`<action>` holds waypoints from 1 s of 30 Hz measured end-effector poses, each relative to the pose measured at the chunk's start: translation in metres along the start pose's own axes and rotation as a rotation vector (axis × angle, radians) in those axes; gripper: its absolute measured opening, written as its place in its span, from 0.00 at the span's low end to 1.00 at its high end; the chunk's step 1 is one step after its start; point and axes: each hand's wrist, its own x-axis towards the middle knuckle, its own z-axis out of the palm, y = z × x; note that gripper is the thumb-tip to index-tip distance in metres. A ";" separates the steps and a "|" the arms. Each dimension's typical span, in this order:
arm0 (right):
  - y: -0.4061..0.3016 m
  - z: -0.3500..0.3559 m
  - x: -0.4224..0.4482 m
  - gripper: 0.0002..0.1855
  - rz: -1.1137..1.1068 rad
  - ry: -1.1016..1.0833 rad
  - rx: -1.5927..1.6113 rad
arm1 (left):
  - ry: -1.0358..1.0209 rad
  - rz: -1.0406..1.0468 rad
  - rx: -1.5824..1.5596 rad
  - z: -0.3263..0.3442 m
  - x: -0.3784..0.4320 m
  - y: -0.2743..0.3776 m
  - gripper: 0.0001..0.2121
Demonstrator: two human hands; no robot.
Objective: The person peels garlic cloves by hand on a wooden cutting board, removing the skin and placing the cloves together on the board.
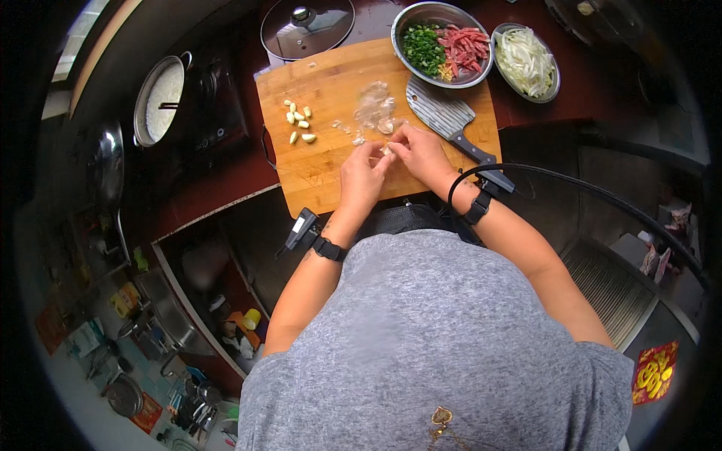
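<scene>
My left hand [364, 172] and my right hand [418, 151] meet over the near part of a wooden cutting board [327, 175]. Between their fingertips they pinch a small garlic clove [386, 150], partly covered by the fingers. Just beyond lies a loose pile of papery garlic skins [374, 106]. Several peeled garlic cloves [299, 116] are grouped on the board's left side. To the right of my right hand a cleaver [443, 110] with a ridged blade and dark handle rests flat on the board.
A steel bowl [399, 61] of chopped green onion and sliced meat overlaps the board's far right corner. Beside it stands a dish of shredded cabbage [527, 62]. A glass lid [307, 34] lies behind the board. Left is a pot [163, 101] with pale contents. A black cable [586, 185] arcs past my right wrist.
</scene>
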 end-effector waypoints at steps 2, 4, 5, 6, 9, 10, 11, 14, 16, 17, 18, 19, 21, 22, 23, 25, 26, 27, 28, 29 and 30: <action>-0.006 0.002 -0.004 0.07 0.069 0.029 0.124 | -0.147 -0.210 -0.318 -0.002 0.004 0.003 0.09; -0.007 0.003 -0.007 0.07 0.117 0.020 0.262 | -0.242 -0.283 -0.557 -0.010 0.007 0.006 0.09; -0.008 0.003 -0.008 0.07 0.140 0.015 0.332 | -0.291 -0.319 -0.676 -0.012 0.007 0.008 0.08; -0.014 0.004 -0.011 0.08 0.156 0.006 0.351 | -0.279 -0.306 -0.655 -0.016 0.007 0.010 0.07; -0.025 0.006 -0.013 0.08 0.118 0.037 0.213 | -0.310 -0.289 -0.680 -0.021 0.005 0.004 0.06; -0.026 0.007 -0.011 0.08 0.151 0.026 0.212 | -0.316 -0.278 -0.681 -0.024 0.005 0.004 0.06; -0.028 0.008 -0.010 0.08 0.184 0.015 0.278 | -0.321 -0.268 -0.683 -0.027 0.004 0.003 0.06; -0.034 0.014 -0.003 0.09 0.252 -0.016 0.451 | -0.324 -0.260 -0.750 -0.040 0.004 0.002 0.07; -0.036 0.017 0.004 0.09 0.273 -0.047 0.523 | -0.323 -0.275 -0.822 -0.049 0.002 0.001 0.08; -0.037 0.018 0.006 0.09 0.286 -0.039 0.513 | -0.321 -0.287 -0.858 -0.054 0.001 0.000 0.08; -0.038 0.018 0.007 0.09 0.298 -0.025 0.504 | -0.324 -0.296 -0.893 -0.057 0.002 0.000 0.09; -0.039 0.018 0.009 0.10 0.311 -0.012 0.495 | -0.320 -0.287 -0.909 -0.058 0.002 -0.001 0.09; -0.039 0.023 0.011 0.10 0.233 0.032 0.437 | -0.310 -0.277 -0.941 -0.060 0.002 -0.004 0.10; -0.038 0.025 0.011 0.11 0.197 0.051 0.410 | -0.306 -0.276 -0.943 -0.061 0.002 -0.004 0.10; -0.036 0.026 0.009 0.11 0.138 0.093 0.274 | -0.304 -0.274 -0.945 -0.063 0.003 -0.004 0.09; -0.041 0.026 0.006 0.10 0.013 0.172 0.008 | -0.268 -0.271 -0.938 -0.067 0.002 -0.003 0.09; -0.043 0.026 0.003 0.11 0.087 0.097 0.153 | -0.237 -0.270 -0.932 -0.066 0.000 -0.002 0.08; -0.051 0.025 -0.001 0.11 0.160 0.021 0.300 | -0.206 -0.269 -0.923 -0.067 -0.002 -0.001 0.08; -0.059 0.025 -0.005 0.12 0.233 -0.057 0.446 | -0.162 -0.229 -0.828 -0.065 -0.002 -0.005 0.08; -0.065 0.027 -0.009 0.12 0.268 -0.070 0.503 | -0.118 -0.190 -0.734 -0.059 -0.001 -0.013 0.07; -0.070 0.028 -0.011 0.13 0.299 -0.079 0.561 | -0.075 -0.148 -0.637 -0.057 0.001 -0.012 0.07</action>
